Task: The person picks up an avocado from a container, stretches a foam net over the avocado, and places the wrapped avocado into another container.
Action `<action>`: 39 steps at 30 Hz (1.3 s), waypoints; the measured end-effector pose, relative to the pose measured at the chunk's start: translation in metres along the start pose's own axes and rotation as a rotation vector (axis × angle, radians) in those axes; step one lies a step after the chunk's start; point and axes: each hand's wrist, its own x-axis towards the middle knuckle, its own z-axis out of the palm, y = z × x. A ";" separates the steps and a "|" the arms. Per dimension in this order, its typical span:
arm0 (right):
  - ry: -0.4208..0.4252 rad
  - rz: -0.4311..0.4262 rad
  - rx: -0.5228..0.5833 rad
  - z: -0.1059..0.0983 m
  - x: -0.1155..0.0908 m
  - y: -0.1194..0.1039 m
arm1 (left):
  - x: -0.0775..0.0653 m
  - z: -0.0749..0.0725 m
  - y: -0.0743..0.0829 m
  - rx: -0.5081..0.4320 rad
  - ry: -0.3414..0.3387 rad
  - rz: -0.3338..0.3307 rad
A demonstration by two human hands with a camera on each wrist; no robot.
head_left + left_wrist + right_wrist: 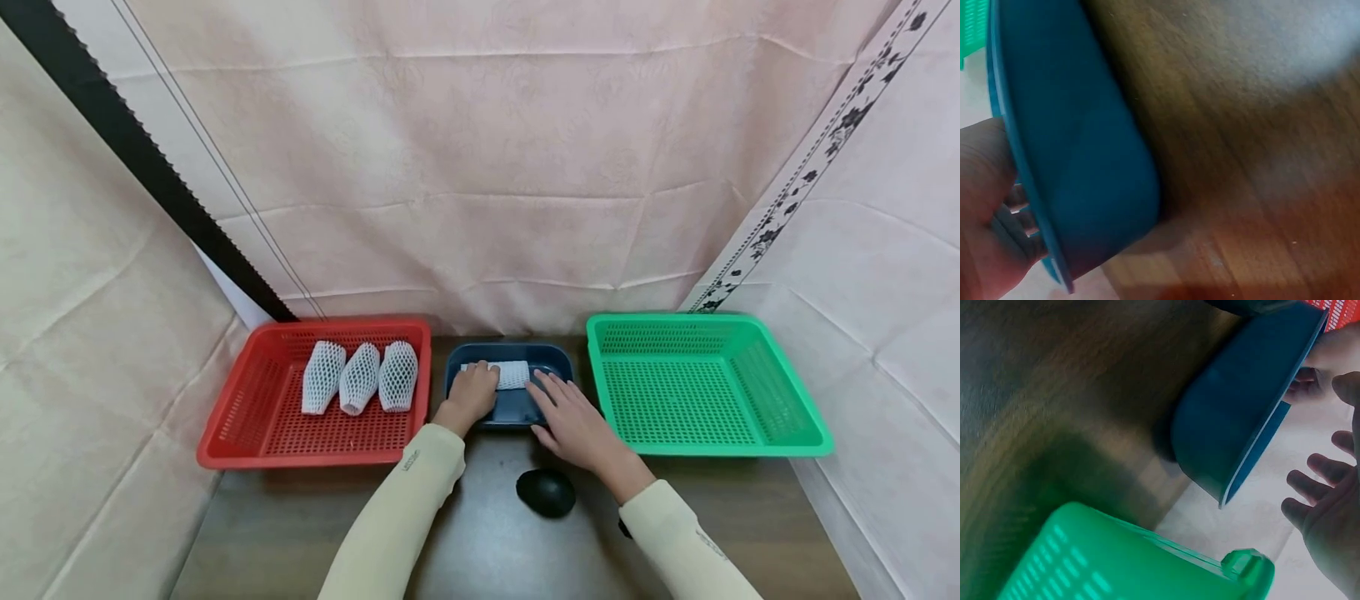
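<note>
A white foam net sleeve (513, 375) lies lengthwise in the small dark blue tray (516, 410). My left hand (474, 392) reaches over the tray's near rim, its curled fingers at the sleeve's left end. Those curled fingers show past the tray rim in the left wrist view, where the sleeve is hidden. Over the right side of the tray is my right hand (576, 423), fingers spread and fingertips close by the sleeve's right end. The right wrist view has this hand (1329, 494) with its fingers apart and nothing between them.
A dark, smooth oval object (546, 492) sits on the table (480, 533) in front of the tray. To the left, a red basket (300, 458) contains three white foam net sleeves (359, 379). A green basket (712, 450) stands to the right. Cloth walls (525, 167) enclose the table.
</note>
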 end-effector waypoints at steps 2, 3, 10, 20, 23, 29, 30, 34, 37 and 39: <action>0.006 0.004 0.012 0.001 0.003 0.001 | 0.002 0.001 -0.003 -0.005 -0.012 -0.002; 0.003 0.008 0.016 0.002 0.004 0.001 | 0.003 0.002 -0.004 -0.010 -0.015 -0.002; -0.023 0.063 0.054 0.006 0.010 0.006 | 0.007 0.006 -0.005 -0.009 -0.028 0.001; -0.002 0.071 0.086 0.004 0.015 0.007 | 0.015 0.017 0.000 0.033 0.029 -0.069; 0.002 0.074 0.108 0.004 0.013 0.006 | 0.016 0.018 0.000 0.035 0.026 -0.073; 0.038 0.079 0.188 0.003 0.008 0.004 | 0.013 0.020 -0.002 0.021 0.054 -0.076; 0.046 0.085 0.201 0.001 0.007 0.004 | 0.011 0.020 -0.003 0.018 0.069 -0.074; 0.074 0.120 0.260 -0.008 0.005 0.004 | 0.006 0.019 -0.005 -0.012 0.149 -0.071; 0.088 0.145 0.297 -0.016 0.004 0.007 | 0.003 0.014 -0.007 -0.046 0.196 -0.068; 0.102 0.156 0.321 -0.021 0.004 0.009 | 0.001 0.008 -0.008 -0.074 0.226 -0.057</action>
